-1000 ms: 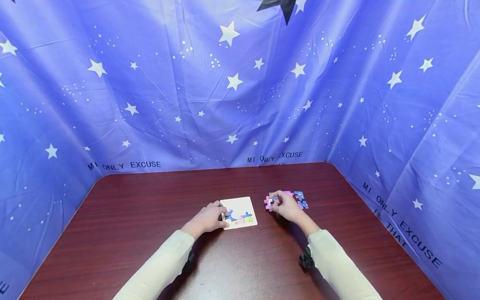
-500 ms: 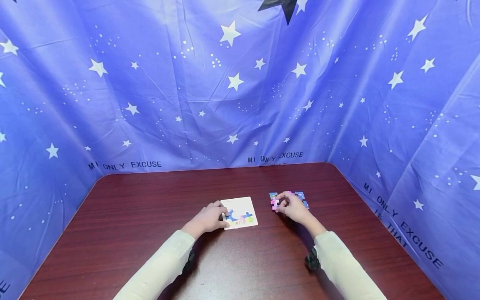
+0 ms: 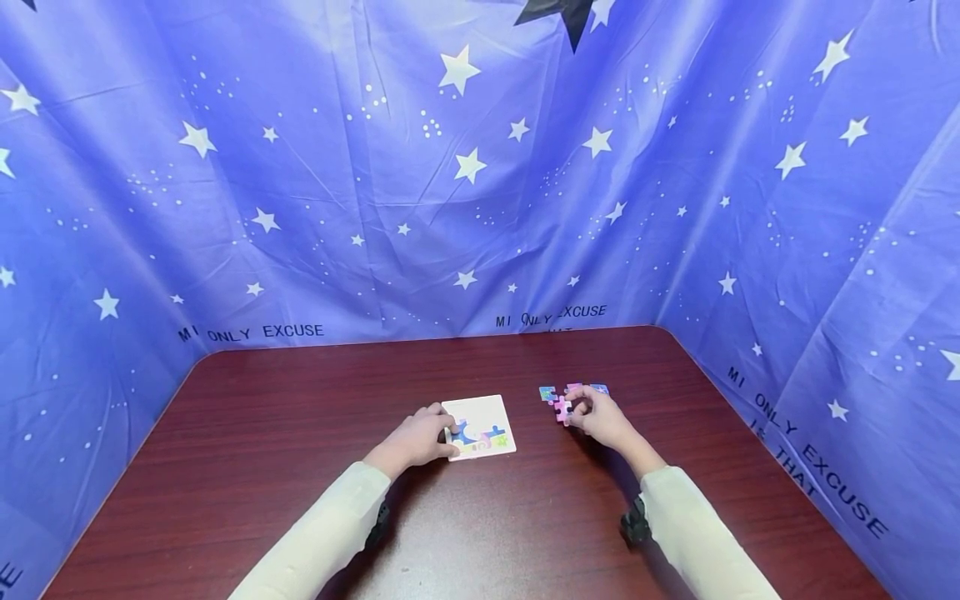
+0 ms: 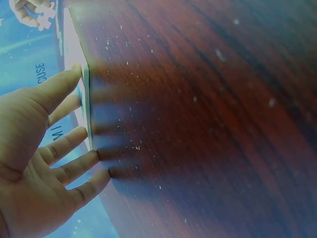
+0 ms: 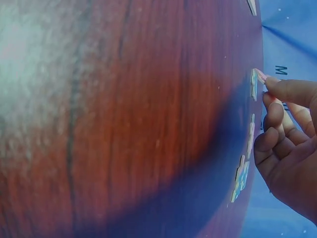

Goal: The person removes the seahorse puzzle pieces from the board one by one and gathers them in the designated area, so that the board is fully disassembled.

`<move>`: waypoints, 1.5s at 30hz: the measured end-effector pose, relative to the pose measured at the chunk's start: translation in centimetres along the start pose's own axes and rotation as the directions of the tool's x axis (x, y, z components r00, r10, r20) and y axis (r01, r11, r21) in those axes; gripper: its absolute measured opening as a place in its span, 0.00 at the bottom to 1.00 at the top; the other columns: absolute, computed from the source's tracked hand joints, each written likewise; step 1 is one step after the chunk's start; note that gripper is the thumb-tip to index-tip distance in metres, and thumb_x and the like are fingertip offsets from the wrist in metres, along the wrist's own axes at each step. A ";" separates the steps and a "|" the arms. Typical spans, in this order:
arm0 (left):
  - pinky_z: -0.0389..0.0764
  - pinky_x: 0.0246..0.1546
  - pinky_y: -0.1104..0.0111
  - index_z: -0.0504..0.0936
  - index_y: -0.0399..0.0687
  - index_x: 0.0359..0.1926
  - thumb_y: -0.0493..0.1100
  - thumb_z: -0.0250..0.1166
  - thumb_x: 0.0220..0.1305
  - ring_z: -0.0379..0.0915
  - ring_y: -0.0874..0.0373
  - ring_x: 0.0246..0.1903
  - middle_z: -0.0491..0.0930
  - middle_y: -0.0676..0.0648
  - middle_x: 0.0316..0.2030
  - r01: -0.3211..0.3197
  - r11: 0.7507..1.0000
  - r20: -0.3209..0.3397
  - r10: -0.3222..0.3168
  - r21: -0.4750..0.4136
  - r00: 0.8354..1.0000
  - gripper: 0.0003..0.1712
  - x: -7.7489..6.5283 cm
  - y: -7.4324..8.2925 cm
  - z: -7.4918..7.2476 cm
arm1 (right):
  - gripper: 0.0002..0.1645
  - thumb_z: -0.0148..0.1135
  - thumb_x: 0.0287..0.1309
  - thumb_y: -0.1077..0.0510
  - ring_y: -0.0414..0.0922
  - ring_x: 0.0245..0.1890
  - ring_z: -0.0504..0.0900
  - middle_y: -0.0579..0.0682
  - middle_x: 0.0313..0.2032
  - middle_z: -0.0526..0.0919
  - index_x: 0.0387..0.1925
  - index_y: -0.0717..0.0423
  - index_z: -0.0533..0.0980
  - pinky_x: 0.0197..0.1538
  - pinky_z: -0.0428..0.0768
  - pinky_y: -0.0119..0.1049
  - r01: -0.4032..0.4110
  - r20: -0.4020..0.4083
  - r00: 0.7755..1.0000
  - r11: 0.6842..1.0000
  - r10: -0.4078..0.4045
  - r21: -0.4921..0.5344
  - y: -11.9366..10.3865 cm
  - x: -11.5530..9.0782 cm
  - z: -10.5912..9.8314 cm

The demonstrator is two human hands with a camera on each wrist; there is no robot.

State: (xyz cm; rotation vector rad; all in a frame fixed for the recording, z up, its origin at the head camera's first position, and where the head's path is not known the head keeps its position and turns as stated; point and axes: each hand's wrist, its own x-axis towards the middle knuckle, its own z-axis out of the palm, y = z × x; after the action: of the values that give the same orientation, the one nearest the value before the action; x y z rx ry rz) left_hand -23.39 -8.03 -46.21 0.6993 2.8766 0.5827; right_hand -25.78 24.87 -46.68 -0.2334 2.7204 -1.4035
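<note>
While piece-choosing seems underway, the right hand is pinching a pink piece near loose pieces.
The left hand, fingers relaxed, is touching the board; placing probably calls for careful aligning.

- Place: makeshift recording booth; cloth hung around a table. Type of room beyond cannot be told.
- Enclosure: creased, blue, star-printed, behind and at both sides; lettering reads "MI ONLY EXCUSE".
- Surface: reddish-brown wood grain, rounded far corners.
- Black wrist-worn device in view: fits a recording set-up.
</note>
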 end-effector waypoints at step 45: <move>0.71 0.49 0.49 0.80 0.48 0.40 0.49 0.69 0.54 0.69 0.49 0.45 0.73 0.48 0.45 0.010 1.000 -0.001 -0.010 -0.001 1.000 0.14 -0.1 0.1 -0.1 | 0.21 0.60 0.54 0.68 0.39 0.16 0.68 0.46 0.19 0.74 0.51 0.72 0.73 0.21 0.71 0.31 -0.055 -0.038 0.998 0.998 0.056 0.024 2.7 0.0 -1.4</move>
State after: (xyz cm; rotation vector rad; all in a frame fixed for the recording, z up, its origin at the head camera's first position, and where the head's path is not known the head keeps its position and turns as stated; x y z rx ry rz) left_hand -23.30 -7.99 -46.11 0.6845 2.8788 0.5827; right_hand -26.21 27.56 -48.07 -0.1290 2.7172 -1.4389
